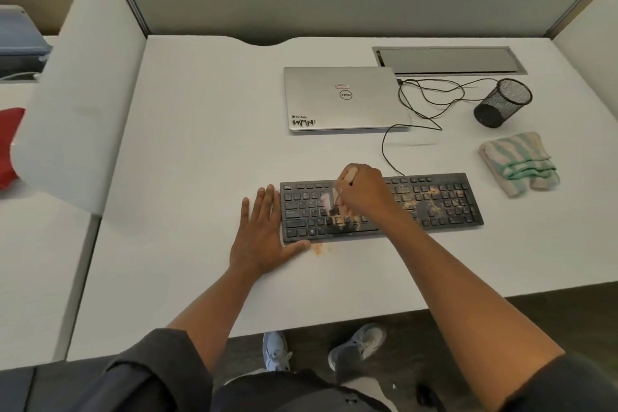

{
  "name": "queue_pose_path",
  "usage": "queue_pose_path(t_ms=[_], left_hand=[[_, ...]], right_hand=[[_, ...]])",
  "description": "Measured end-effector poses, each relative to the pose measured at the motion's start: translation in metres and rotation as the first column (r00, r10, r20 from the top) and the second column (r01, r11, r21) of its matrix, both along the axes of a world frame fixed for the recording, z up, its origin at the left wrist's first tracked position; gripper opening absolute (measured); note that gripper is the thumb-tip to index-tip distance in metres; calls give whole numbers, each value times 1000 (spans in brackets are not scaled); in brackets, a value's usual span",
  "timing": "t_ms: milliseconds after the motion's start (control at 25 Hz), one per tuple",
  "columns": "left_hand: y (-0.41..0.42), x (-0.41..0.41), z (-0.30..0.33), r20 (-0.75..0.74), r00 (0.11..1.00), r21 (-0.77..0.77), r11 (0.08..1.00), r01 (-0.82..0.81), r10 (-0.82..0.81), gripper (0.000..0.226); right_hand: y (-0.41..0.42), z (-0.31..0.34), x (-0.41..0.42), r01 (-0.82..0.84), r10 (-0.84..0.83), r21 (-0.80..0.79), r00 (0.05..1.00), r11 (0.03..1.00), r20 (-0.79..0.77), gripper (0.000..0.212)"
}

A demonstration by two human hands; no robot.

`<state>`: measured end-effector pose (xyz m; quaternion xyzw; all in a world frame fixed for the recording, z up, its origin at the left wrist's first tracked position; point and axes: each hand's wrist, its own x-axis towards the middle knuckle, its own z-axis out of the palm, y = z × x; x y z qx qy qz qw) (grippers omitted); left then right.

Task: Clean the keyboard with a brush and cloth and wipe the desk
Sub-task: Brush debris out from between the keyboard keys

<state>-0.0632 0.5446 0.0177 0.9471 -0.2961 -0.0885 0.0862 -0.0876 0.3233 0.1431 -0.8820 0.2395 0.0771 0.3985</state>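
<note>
White desk [200, 144], brush [347, 174] over dusty keyboard [441, 201]

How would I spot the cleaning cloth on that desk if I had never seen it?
Start at the black keyboard near the front of the white desk and look just past its right end. The cloth lies there folded, in front of the tipped-over black mesh cup. It is the only soft thing there, striped beige and mint green.

White worktop [200, 144] carries: black keyboard [434, 201] dusted with tan crumbs, closed silver laptop [344, 99], black cable [431, 104], tipped mesh pen cup [505, 102], folded striped cloth [518, 162], tan crumb smear [317, 248] just below keyboard's front edge.
</note>
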Motion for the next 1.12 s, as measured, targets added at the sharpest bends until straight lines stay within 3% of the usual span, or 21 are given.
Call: queue_pose_path(t_ms=[120, 280, 560, 720, 1000, 1120], left_hand=[[-1, 0, 0, 4, 1000, -14, 1000, -6, 6, 121], [0, 0, -1, 6, 1000, -9, 1000, -3, 4, 122], [-1, 0, -2, 9, 1000, -23, 1000, -13, 13, 123], [0, 0, -2, 5, 1000, -28, 1000, -8, 8, 123], [0, 0, -1, -4, 1000, -17, 1000, -10, 10, 121], [1, -1, -1, 2, 1000, -29, 1000, -8, 8, 120]], right_hand=[[-3, 3, -3, 4, -3, 12, 999, 1000, -54, 19], [-2, 3, -1, 112, -121, 95, 988, 989, 100, 12], [0, 6, -3, -49, 49, 4, 994, 999, -93, 15], [-2, 6, 1, 44, -45, 27, 997, 999, 63, 12], [9, 1, -12, -27, 25, -58, 999, 998, -32, 19], [4, 2, -14, 46, -44, -33, 997, 998, 60, 14]])
